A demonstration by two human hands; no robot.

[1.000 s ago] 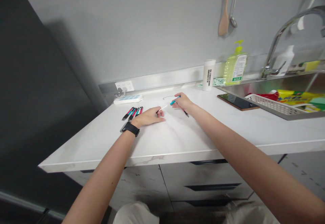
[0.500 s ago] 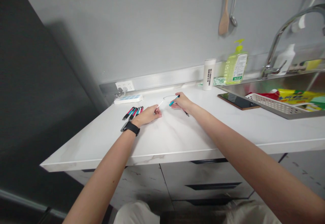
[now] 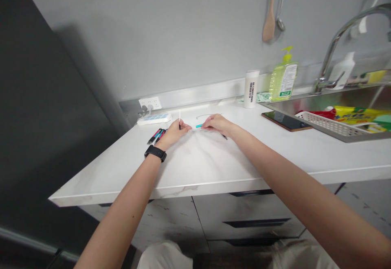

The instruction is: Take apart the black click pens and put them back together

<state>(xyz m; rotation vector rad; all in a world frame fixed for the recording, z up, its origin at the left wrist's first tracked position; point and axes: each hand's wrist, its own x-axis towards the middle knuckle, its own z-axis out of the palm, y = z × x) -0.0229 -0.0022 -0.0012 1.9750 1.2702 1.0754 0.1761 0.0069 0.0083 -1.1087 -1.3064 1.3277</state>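
My left hand (image 3: 174, 133), with a black watch (image 3: 155, 152) on its wrist, is closed on a thin white pen refill (image 3: 180, 116) with a dark lower part, which stands nearly upright. My right hand (image 3: 218, 124) pinches a turquoise pen barrel (image 3: 198, 125) that points towards the left fingers; a small gap lies between. A dark pen part (image 3: 225, 137) shows just below the right hand. Behind that hand, a thin curved line (image 3: 208, 115), perhaps a wire, lies on the counter. Several pens (image 3: 154, 136) in pink, turquoise and black lie left of my left hand, partly hidden by it.
A white power strip (image 3: 154, 119) lies by the wall socket (image 3: 150, 103). On the white counter (image 3: 195, 167) stand a white bottle (image 3: 251, 89) and a yellow-green soap bottle (image 3: 284, 79). A phone (image 3: 286, 121) lies beside the sink (image 3: 348, 136) and its white basket (image 3: 332, 125).
My left hand has shifted slightly left and turned, bringing the refill from slanted to upright. My right hand has moved slightly left and lower, and the turquoise barrel now lies nearly level.
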